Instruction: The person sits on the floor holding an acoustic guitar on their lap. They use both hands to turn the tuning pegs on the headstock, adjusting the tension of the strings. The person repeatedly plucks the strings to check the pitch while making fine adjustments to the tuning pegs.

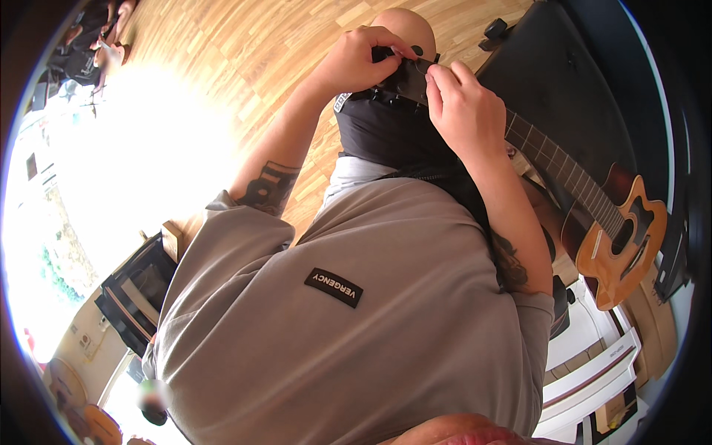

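An acoustic guitar (602, 267) with a light wooden top lies tilted across my lap, its body off to the right. Its dark fretboard (567, 165) runs up to the dark headstock (406, 80) above my knee. At the headstock's far end, my left hand (362, 61) is curled, with thumb and forefinger pinched together; what lies between them is too small to make out. My right hand (469, 107) pinches a thin guitar string close beside the left fingertips. Tuning pegs (382, 96) show along the headstock's near edge.
A large black padded surface (564, 81) stands beyond the guitar neck. White keyboard-like furniture (593, 378) is at the lower right, with a black case (133, 293) at the left. Wooden floor (259, 44) stretches ahead; another person (85, 55) is at the far left.
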Demonstrator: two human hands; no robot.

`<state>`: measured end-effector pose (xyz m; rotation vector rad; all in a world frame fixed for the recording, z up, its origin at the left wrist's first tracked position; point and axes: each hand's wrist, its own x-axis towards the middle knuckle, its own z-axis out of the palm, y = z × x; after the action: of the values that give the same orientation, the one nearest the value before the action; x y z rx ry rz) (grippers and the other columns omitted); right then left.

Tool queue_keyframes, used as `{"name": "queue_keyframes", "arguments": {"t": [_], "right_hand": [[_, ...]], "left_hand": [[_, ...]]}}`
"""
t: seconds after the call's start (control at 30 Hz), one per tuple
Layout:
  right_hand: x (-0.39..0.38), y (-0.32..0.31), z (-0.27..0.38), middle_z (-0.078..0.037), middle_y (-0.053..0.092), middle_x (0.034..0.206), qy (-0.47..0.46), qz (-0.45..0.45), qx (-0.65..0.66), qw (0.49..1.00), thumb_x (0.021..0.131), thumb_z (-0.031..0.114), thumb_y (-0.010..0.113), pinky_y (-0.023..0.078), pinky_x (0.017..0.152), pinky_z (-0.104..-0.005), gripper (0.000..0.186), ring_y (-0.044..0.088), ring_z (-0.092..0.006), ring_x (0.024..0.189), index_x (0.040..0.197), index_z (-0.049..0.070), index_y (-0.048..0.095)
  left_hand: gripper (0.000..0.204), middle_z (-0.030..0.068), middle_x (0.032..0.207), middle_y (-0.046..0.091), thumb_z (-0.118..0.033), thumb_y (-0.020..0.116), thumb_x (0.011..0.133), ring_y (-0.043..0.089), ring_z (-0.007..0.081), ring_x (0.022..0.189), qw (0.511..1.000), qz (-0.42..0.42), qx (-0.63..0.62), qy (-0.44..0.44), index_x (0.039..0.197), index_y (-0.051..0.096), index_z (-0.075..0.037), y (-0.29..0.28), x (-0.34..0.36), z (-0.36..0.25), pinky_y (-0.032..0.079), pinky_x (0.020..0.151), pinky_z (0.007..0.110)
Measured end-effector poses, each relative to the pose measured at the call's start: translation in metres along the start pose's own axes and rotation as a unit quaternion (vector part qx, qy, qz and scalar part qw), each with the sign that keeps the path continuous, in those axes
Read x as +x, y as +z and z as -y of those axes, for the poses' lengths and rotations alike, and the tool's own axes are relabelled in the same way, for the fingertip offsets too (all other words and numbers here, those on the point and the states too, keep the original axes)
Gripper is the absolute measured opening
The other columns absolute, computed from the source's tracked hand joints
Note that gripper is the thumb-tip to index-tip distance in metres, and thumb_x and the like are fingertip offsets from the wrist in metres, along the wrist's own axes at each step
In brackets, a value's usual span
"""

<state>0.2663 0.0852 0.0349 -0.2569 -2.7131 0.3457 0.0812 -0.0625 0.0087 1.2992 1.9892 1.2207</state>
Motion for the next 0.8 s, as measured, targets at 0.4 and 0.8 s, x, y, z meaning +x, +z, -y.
{"name": "queue_keyframes", "arguments": {"t": [0.4, 0.8], "right_hand": [[-0.012, 0.004, -0.013, -0.001, 0.063, 0.087, -0.069, 0.000, 0.013, 0.998, 0.091, 0.014, 0.073, 0.058, 0.057, -0.0355, 0.021, 0.072, -0.0210, 0.072, 0.111, 0.015, 0.078], [-0.018, 0.007, -0.014, 0.000, 0.060, 0.085, -0.061, -0.017, 0.009, 0.998, 0.091, 0.016, 0.075, 0.057, 0.060, -0.0343, 0.019, 0.071, -0.0180, 0.077, 0.110, 0.016, 0.076]], "left_hand": [[0.026, 0.0061, 0.116, 0.081, -0.002, 0.062, 0.102, 0.074, 0.0175, 0.110, 0.964, 0.265, 0.002, 0.003, 0.120, 0.080, -0.004, -0.030, 0.069, 0.028, 0.058, 0.099, 0.034], [0.018, 0.0008, 0.106, 0.075, -0.015, 0.072, 0.100, 0.066, 0.0145, 0.105, 0.926, 0.375, 0.041, -0.002, 0.115, 0.078, -0.006, -0.003, 0.105, 0.033, 0.052, 0.099, 0.035]]}}
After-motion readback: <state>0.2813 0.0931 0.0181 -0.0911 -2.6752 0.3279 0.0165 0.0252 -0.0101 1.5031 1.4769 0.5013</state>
